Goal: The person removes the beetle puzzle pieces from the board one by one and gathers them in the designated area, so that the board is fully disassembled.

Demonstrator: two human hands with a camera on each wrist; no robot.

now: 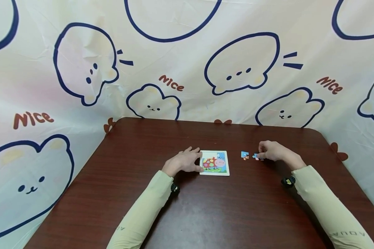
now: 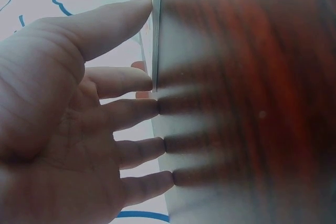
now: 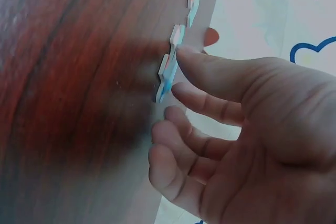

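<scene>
My left hand lies with spread fingers at the left side of a white-framed jigsaw puzzle. Its picture has a red spotted animal with a pink face. In the left wrist view, the thumb and index finger touch the board's edge, and the other fingertips rest on the table. My right hand is over a blue and pink puzzle piece, thumb and index finger apart at its surface. That piece lies on the table, partly covered by the fingers in the head view. Another puzzle piece lies left of it.
Both hands work on a dark brown wooden table. A pale curtain printed with cartoon bears stands behind the table's far edge and along both sides. Each wrist wears a small black device.
</scene>
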